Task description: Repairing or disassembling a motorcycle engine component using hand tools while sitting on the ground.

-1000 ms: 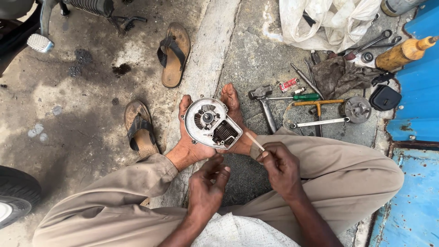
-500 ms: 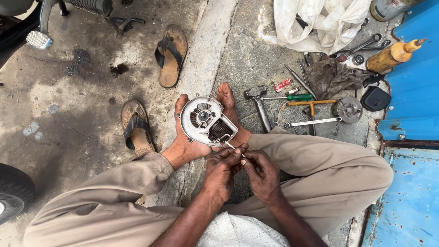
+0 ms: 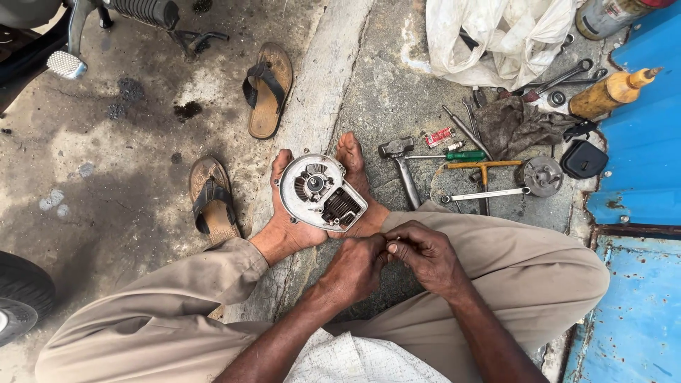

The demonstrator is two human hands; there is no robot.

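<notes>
Left hand [image 3: 355, 268] and right hand [image 3: 424, 257] pinch together on something too small to tell, just behind the housing [image 3: 320, 192]; tools [image 3: 482, 170] lie well right, bare concrete left.

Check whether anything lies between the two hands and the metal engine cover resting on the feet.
Nothing visible does. The left hand and right hand, fingers pinched together, sit just below the metal engine cover, which rests on the bare feet. Only open space separates them.
</notes>
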